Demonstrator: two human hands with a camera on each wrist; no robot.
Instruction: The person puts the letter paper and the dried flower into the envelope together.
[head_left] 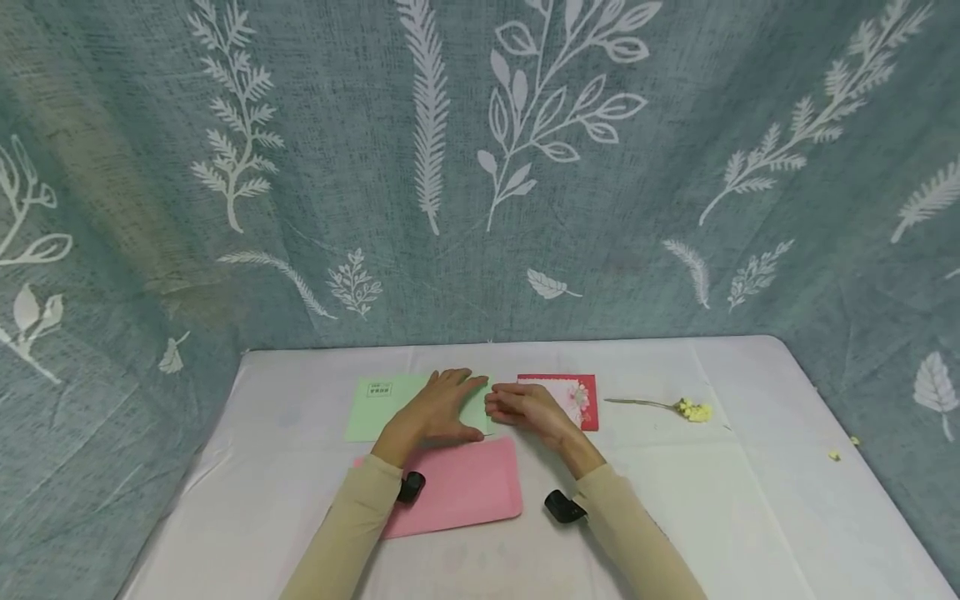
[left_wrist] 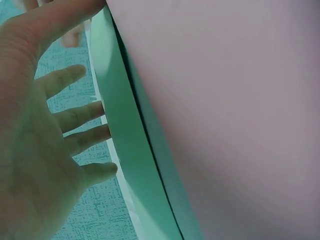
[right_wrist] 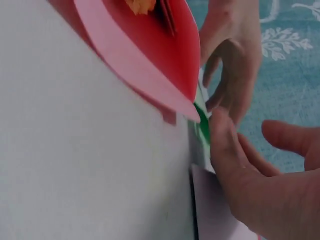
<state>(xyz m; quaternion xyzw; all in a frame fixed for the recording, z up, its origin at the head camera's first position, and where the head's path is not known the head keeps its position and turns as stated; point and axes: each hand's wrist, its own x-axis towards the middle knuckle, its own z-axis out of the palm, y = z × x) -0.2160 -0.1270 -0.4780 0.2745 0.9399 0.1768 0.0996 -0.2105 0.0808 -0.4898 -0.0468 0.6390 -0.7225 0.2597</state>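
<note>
A light green envelope [head_left: 378, 421] with a small printed box lies near the back of the white-covered table. Over its right half rests my left hand [head_left: 438, 408], fingers spread and thumb apart; in the left wrist view its fingertips reach the green edge [left_wrist: 125, 130]. My right hand [head_left: 528, 411] is at the envelope's right end, holding nothing, with thumb and fingers apart in the right wrist view. A pink envelope [head_left: 465, 492] lies in front, under the left wrist. The right wrist view shows its mouth gaping, with something orange [right_wrist: 141, 6] inside.
Partly behind my right hand lies a red card [head_left: 588, 408] with a flower print. Farther right is a stem with yellow flowers [head_left: 692, 410], and small yellow bits [head_left: 835, 456] lie near the right edge. A patterned grey-green curtain [head_left: 465, 275] hangs behind the table.
</note>
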